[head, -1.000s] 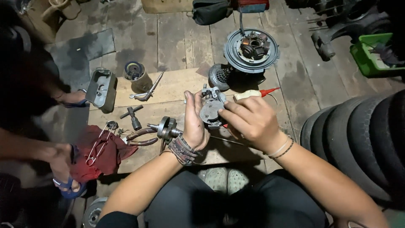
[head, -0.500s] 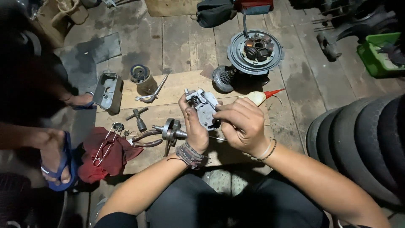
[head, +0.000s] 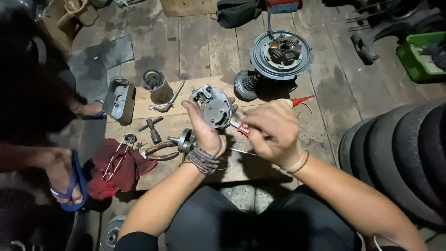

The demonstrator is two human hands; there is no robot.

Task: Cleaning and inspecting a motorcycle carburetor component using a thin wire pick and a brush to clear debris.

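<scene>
Moved: both hands sit slightly lower and further right in view than half a second ago; the round part tilts more upright.
Left hand [head: 203, 132]: fingers closed around a round grey metal engine part [head: 214, 108], held above the wooden board [head: 160, 124].
Right hand [head: 274, 132]: fingers curled shut on a red-handled tool [head: 240, 128], its tip at the part.
Containers: green plastic crate [head: 415, 60] at far right, contents too dark to tell; grey metal housing [head: 117, 99] lies open, hollow.
Around: red rag [head: 121, 168] with wire clips, grey stator plate [head: 281, 54], stacked black tyres [head: 399, 153].
Other person: sandalled foot [head: 65, 179] at left.
</scene>
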